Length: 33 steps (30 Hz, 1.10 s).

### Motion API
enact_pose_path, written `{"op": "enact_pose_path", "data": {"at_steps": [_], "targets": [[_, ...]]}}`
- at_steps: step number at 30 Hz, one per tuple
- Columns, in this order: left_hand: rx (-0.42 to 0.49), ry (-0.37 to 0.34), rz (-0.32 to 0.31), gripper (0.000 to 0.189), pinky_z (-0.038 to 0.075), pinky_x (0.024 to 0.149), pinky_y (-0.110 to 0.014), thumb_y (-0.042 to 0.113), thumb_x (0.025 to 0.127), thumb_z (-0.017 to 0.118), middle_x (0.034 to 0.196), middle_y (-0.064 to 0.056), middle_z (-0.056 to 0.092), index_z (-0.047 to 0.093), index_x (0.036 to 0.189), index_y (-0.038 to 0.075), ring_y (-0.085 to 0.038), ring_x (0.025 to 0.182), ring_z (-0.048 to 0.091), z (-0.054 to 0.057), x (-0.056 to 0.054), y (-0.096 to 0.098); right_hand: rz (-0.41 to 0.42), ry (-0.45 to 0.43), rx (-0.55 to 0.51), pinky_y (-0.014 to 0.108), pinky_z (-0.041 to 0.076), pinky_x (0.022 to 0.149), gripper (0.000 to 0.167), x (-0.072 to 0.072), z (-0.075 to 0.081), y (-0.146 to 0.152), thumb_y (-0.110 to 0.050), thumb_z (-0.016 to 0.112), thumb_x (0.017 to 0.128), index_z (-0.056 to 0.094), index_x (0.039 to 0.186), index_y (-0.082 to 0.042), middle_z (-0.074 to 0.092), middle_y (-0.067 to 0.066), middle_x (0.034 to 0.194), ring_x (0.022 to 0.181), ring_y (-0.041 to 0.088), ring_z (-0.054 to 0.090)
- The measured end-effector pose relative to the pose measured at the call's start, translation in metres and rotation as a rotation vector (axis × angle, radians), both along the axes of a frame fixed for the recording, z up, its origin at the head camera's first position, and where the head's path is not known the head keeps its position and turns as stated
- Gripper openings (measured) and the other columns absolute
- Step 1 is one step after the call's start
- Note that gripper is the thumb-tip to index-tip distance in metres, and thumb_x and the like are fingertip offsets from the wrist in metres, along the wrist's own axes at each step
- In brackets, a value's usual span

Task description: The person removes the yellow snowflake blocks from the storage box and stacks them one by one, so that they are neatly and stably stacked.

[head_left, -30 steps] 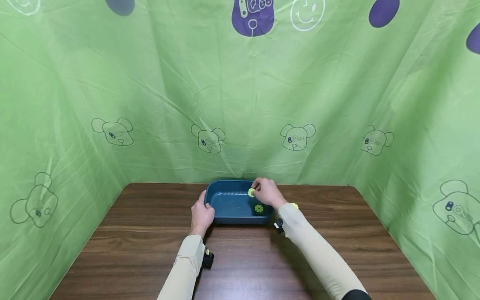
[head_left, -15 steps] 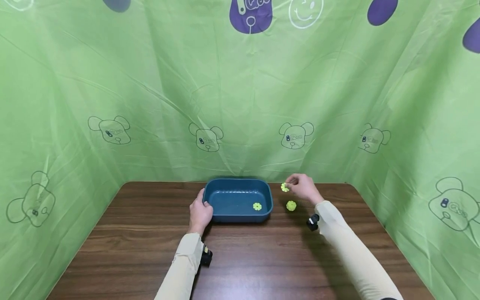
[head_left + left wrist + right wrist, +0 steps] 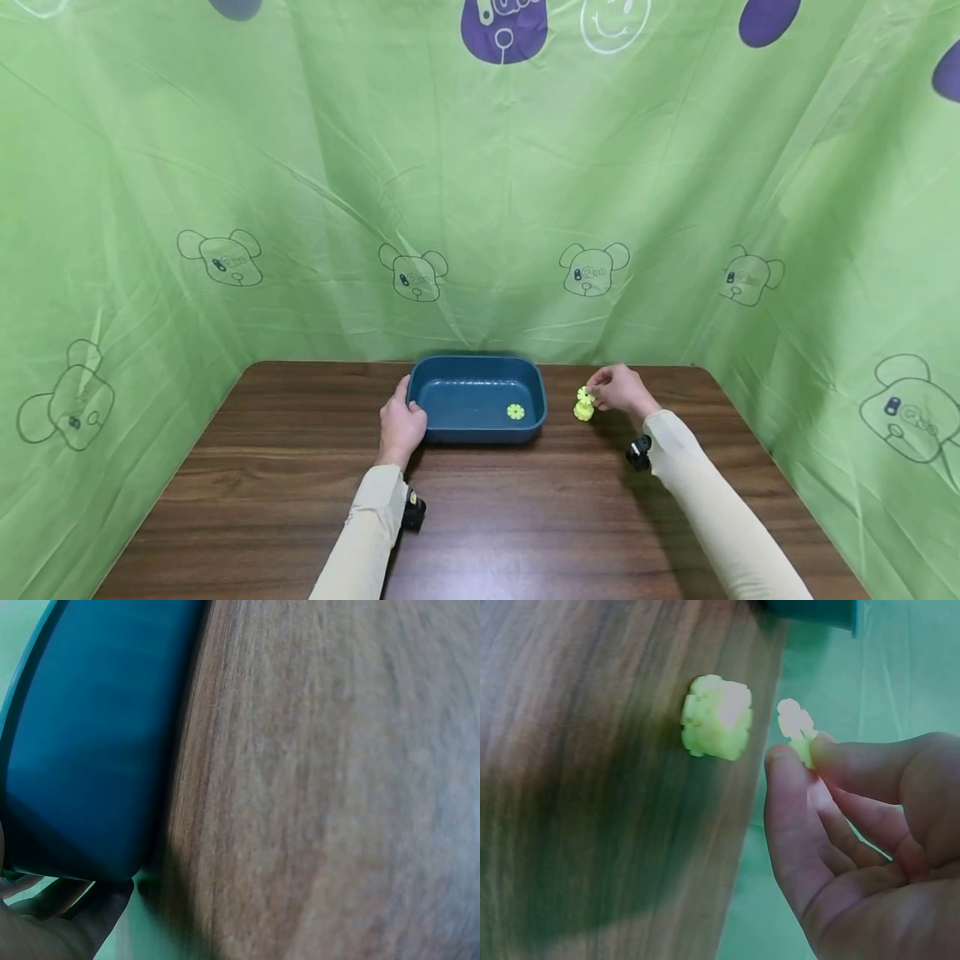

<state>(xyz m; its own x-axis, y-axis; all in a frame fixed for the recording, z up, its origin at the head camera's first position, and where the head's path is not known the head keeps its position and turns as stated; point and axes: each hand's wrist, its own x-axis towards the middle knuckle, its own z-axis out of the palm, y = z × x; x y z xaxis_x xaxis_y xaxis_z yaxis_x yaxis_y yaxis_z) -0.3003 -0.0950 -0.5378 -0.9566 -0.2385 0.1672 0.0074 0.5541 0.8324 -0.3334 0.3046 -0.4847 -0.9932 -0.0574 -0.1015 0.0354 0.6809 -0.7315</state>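
Note:
A dark blue plastic tub (image 3: 465,436) stands near the far edge of the table. My left hand (image 3: 401,427) grips its left end, thumb at the rim and fingers along the outside; in the left wrist view some fingers (image 3: 82,919) show at the tub's end wall. Inside the tub, toward its right, lies a yellow-green flower-shaped piece (image 3: 515,412). Between thumb and fingertips my right hand (image 3: 621,390) pinches a similar flower-shaped piece (image 3: 796,729). It is held close to a small stack of such pieces (image 3: 718,718) on the table, right of the tub, overlapping it in the head view.
The brown wood-grain table (image 3: 480,517) reaches back to a green printed curtain (image 3: 495,208), which also closes off both sides. Dark wrist cameras (image 3: 639,452) sit below each hand.
My right hand has carried the flower-shaped piece from over the tub to the right, then lowered it toward the stack. The left hand has stayed on the tub.

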Motion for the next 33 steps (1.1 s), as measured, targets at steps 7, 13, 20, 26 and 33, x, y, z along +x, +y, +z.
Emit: {"op": "enact_pose_path", "data": {"at_steps": [7, 13, 20, 26, 33], "targets": [[0.001, -0.004, -0.002, 0.057, 0.044, 0.109, -0.056, 0.005, 0.096, 0.047, 0.144, -0.028, 0.055, 0.044, 0.153, 0.007, -0.046, 0.132, 0.052, 0.003, 0.001, 0.000, 0.005, -0.018, -0.001, 0.039, 0.062, 0.066, 0.013, 0.000, -0.012, -0.001, -0.005, 0.066, 0.095, 0.071, 0.098, 0.006, 0.073, 0.018, 0.081, 0.070, 0.025, 0.072], [0.003, -0.006, -0.005, 0.057, 0.044, 0.109, -0.056, 0.004, 0.096, 0.047, 0.145, -0.027, 0.054, 0.044, 0.153, 0.007, -0.046, 0.133, 0.052, 0.003, 0.001, 0.000, -0.030, -0.020, 0.061, 0.033, 0.057, 0.061, 0.013, 0.003, -0.016, -0.001, -0.009, 0.066, 0.096, 0.072, 0.098, 0.002, 0.072, 0.013, 0.080, 0.071, 0.025, 0.070], [0.003, -0.003, -0.001, 0.057, 0.044, 0.110, -0.056, 0.005, 0.095, 0.046, 0.145, -0.027, 0.054, 0.044, 0.152, 0.007, -0.046, 0.133, 0.052, 0.002, 0.000, 0.000, -0.034, -0.007, 0.107, 0.024, 0.051, 0.061, 0.012, 0.002, -0.024, 0.002, -0.011, 0.068, 0.094, 0.074, 0.095, 0.000, 0.073, 0.008, 0.088, 0.070, 0.014, 0.067], [0.004, 0.002, 0.002, 0.057, 0.044, 0.109, -0.056, 0.005, 0.095, 0.047, 0.145, -0.026, 0.055, 0.045, 0.152, 0.007, -0.046, 0.132, 0.053, 0.002, -0.001, 0.000, -0.024, 0.002, 0.114, 0.024, 0.050, 0.060, 0.014, 0.003, -0.025, 0.003, -0.013, 0.068, 0.093, 0.075, 0.095, 0.000, 0.073, 0.008, 0.086, 0.067, 0.012, 0.065], [0.008, -0.018, 0.003, 0.056, 0.043, 0.110, -0.056, 0.005, 0.096, 0.047, 0.146, -0.025, 0.054, 0.044, 0.153, 0.008, -0.045, 0.134, 0.051, 0.001, -0.002, 0.000, -0.019, -0.026, 0.112, 0.025, 0.050, 0.059, 0.017, 0.002, -0.027, 0.004, -0.015, 0.067, 0.094, 0.075, 0.096, -0.001, 0.073, 0.011, 0.087, 0.064, 0.011, 0.062]]}}
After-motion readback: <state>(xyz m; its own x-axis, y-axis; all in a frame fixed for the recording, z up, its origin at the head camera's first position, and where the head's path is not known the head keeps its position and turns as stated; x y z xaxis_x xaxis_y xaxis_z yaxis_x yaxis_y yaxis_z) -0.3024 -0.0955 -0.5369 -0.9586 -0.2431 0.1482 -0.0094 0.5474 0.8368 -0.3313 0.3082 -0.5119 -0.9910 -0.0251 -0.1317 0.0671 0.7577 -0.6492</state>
